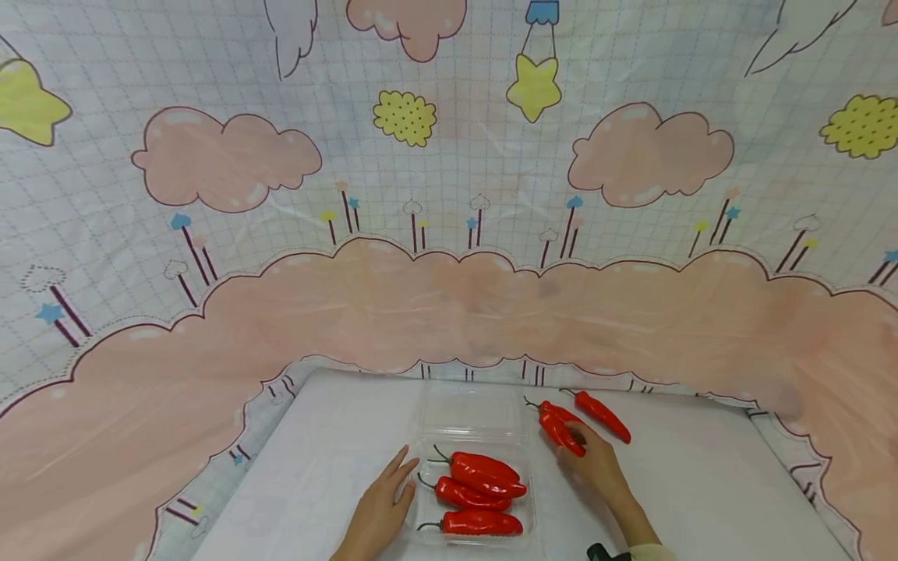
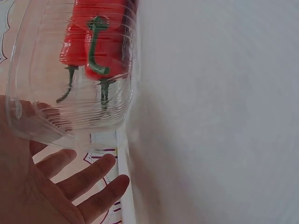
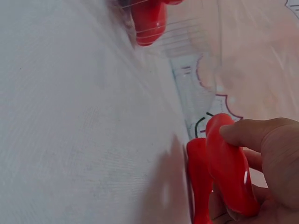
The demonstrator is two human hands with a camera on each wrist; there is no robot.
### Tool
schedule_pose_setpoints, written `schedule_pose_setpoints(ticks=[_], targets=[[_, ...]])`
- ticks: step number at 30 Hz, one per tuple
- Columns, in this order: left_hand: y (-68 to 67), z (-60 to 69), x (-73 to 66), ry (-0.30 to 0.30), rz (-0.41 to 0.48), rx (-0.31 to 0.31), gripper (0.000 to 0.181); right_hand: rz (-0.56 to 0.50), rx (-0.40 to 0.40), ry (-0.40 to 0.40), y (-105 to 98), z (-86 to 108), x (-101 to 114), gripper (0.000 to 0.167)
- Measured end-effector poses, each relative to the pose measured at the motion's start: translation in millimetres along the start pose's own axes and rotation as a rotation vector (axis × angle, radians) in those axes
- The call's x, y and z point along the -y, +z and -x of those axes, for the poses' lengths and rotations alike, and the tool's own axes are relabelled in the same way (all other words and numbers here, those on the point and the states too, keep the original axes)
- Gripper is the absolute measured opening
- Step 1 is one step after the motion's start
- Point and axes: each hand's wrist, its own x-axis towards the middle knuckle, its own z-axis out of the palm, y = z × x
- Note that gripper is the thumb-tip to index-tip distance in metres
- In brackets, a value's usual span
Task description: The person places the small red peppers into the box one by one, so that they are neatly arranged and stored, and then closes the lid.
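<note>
My right hand (image 1: pixel 595 461) pinches a glossy red chili pepper (image 1: pixel 559 431) between thumb and fingers, right of a clear plastic clamshell box (image 1: pixel 529 499). In the right wrist view the thumb presses on the held pepper (image 3: pixel 229 163), and a second red pepper (image 3: pixel 199 175) lies right beside it. Several red peppers (image 1: pixel 482 522) with dark green stems lie inside the box, stems toward the left. Along the box's left side is my left hand (image 1: pixel 379 506), its fingers extended. The left wrist view shows that hand (image 2: pixel 51 186) with spread fingers, partly behind the box's clear wall.
The box's transparent lid (image 1: pixel 470 409) is folded open toward the back of the white table (image 1: pixel 316 452). Another red pepper (image 1: pixel 603 415) lies at the back right, beyond my right hand. A patterned cloth (image 1: pixel 449 304) with clouds and stars hangs behind the table.
</note>
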Motion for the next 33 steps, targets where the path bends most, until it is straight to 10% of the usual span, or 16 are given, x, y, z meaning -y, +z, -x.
schedule_pose_setpoints(ticks=[33], targets=[[-0.6,-0.7,-1.0,-0.004,0.014,0.002,0.037,-0.052,-0.092,-0.031,-25.8,17.8,29.9,0.054]])
